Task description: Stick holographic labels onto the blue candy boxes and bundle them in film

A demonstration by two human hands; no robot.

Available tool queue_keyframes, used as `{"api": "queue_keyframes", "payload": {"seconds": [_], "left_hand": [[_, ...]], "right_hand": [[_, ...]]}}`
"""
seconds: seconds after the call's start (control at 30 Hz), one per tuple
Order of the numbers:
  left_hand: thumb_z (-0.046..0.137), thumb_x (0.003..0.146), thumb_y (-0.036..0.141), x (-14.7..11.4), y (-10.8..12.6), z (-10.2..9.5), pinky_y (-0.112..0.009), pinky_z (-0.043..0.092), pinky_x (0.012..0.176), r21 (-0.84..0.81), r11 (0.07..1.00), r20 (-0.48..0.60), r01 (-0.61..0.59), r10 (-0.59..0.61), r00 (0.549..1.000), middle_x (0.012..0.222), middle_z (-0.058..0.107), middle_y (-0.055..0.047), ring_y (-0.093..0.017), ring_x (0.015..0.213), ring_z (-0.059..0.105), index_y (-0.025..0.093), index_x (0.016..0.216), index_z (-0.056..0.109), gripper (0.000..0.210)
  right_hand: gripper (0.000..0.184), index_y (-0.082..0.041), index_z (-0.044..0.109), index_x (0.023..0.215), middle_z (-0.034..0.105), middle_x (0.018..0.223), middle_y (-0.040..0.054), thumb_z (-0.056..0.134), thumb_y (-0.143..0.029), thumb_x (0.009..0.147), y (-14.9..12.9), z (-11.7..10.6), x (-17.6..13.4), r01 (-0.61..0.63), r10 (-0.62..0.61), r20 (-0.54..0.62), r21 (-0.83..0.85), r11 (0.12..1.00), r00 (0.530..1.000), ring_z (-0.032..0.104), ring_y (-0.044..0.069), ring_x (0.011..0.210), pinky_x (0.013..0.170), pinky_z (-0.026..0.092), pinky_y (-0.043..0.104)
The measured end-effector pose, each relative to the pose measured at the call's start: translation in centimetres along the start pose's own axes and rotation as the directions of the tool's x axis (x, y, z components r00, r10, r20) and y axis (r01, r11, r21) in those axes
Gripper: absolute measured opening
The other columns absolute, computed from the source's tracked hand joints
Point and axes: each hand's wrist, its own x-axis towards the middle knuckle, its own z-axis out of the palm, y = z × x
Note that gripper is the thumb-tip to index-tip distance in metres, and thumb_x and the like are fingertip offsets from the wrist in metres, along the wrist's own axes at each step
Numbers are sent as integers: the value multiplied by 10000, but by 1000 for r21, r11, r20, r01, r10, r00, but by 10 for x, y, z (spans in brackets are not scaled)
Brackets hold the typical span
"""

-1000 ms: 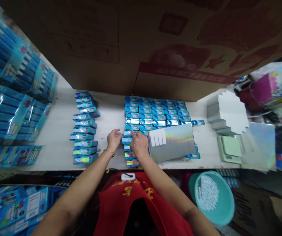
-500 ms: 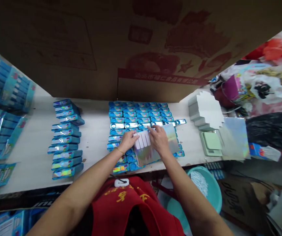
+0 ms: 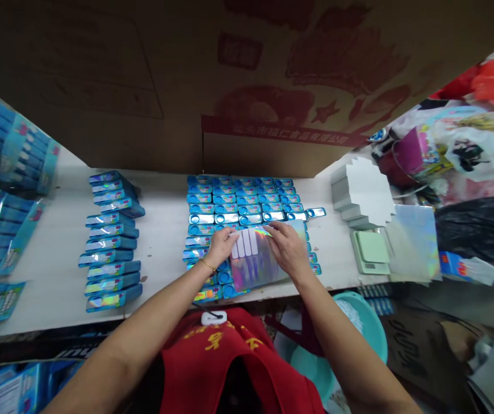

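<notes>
A shiny sheet (image 3: 251, 270) with pale strips lies over rows of blue cases (image 3: 225, 199) on the counter (image 3: 164, 215). The left hand (image 3: 219, 247) has its grip pinched on the sheet's upper left corner; the right hand (image 3: 290, 248) bends over its upper edge, fingertips too small to make out whether they pinch anything. Left of the sheet stand blue boxes (image 3: 111, 244); right, a green scale (image 3: 370, 247).

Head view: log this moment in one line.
left hand: gripping iridescent silver rectangular sheet; right hand: touching sheet; partly beneath: small blue rectangular cases
</notes>
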Motion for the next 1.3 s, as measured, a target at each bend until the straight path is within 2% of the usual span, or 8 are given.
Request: {"api": "queue_keyframes", "payload": {"seconds": [0.3,0.53,0.63,0.7,0.83,0.97,1.07,1.3], "left_hand": [[514,741,338,-17,11,4,-228,433,602,-89,996,-35,-13,10,999,745,640,-15,-146,684,571,148,796,632,230],[507,752,281,-12,14,1,-258,437,645,117,993,-93,5,6,996,708,653,-20,-164,680,584,175,796,656,188],[543,743,278,-14,20,-7,-285,431,772,106,994,-127,-36,49,991,870,670,-40,-186,847,591,190,913,650,219],[519,774,336,-22,28,-14,-295,406,853,-38,997,-175,-73,65,982,1009,642,-52,-186,973,558,191,1002,620,288],[448,810,434,-44,45,-35,-286,425,825,-412,910,-131,35,-97,987,974,641,-59,-160,933,572,168,1025,592,371],[667,646,330,-57,40,-64,-261,443,759,-527,841,-146,125,-234,961,859,641,-37,-128,795,586,144,1012,571,421],[669,621,298,-58,23,-92,-256,448,713,-530,840,-213,116,-264,941,784,631,-25,-116,728,580,132,955,577,384],[666,572,283,-38,-12,-128,-248,428,689,-393,908,-307,144,-277,910,668,589,22,-109,676,574,136,938,560,409]], "right_hand": [[338,-151,520,1163,523,1193,116,410,-121,845,12,45,-9,130,-122,111,-74,989,986,444,210,1077,854,408,342],[180,-182,615,730,602,816,52,483,-259,825,-40,-29,-9,-194,243,-97,359,913,965,545,151,782,713,445,287],[172,-180,601,656,579,711,13,546,-293,774,-57,-52,5,-316,431,-20,650,691,902,529,121,673,592,423,241],[179,-170,606,645,564,640,-7,592,-329,727,-62,-47,15,-393,537,110,803,448,836,506,104,596,534,395,223],[228,-149,606,665,539,532,-37,669,-365,626,-75,-7,29,-438,649,382,895,-82,658,447,68,474,458,332,191],[266,-146,606,673,542,508,-42,703,-365,557,-104,33,34,-441,621,535,840,-317,573,428,62,439,417,294,181],[301,-143,625,709,545,505,-42,697,-386,547,-133,56,37,-486,619,554,821,-299,556,422,71,427,391,266,186],[279,-149,657,713,577,533,-23,584,-407,636,-164,107,52,-563,743,357,826,32,566,482,119,494,489,369,225]]}}
